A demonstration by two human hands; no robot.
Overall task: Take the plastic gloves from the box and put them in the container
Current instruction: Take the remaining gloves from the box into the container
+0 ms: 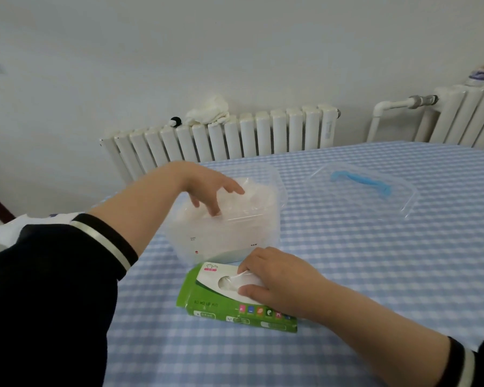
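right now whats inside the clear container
A heap of crumpled clear plastic gloves fills the clear container, and the left hand reaches in, fingers on the heap. The heap and frosted walls hide anything lower down.

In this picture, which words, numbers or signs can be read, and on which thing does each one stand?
Green box: a row of pale characters on its front side, too blurred to quote.
Green box: a pink label under a hand drawing, and small coloured icons, unreadable.
Clear container: tiny dark marks and a red dot, too small to read.
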